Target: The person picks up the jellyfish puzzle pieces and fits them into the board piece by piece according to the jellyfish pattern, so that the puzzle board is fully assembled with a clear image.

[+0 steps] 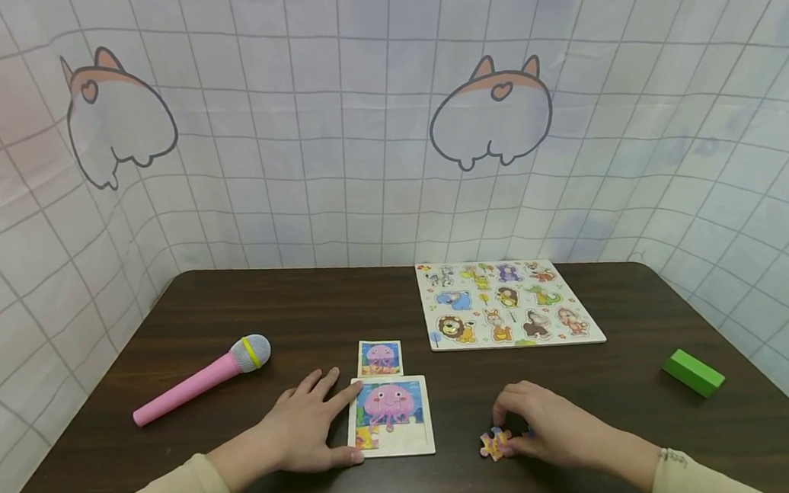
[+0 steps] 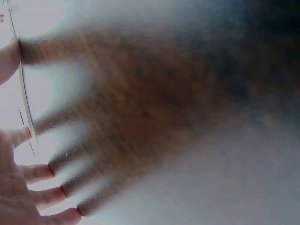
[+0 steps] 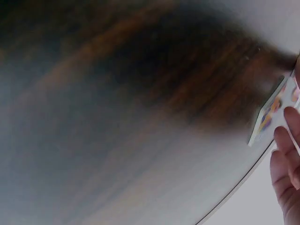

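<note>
A small white-framed jigsaw tray (image 1: pixel 419 442) shows a pink jellyfish on blue, with pieces across its upper part and at its lower left corner. My left hand (image 1: pixel 308 424) rests along the tray's left side, fingers spread, thumb at the lower corner and index fingertip at the upper corner. To the right of the tray, my right hand (image 1: pixel 551 426) pinches a yellow and pink jigsaw piece (image 1: pixel 494 444) between thumb and index finger, close over the table. A bit of blue shows under that hand, mostly hidden. A jellyfish picture card (image 1: pixel 379 357) lies just behind the tray.
An animal puzzle board (image 1: pixel 508 303) lies at the back right of the dark wooden table (image 1: pixel 288 300). A pink toy microphone (image 1: pixel 201 378) is on the left, and a green block (image 1: pixel 694 373) sits at the right. A patterned white curtain (image 1: pixel 331 129) hangs behind the table.
</note>
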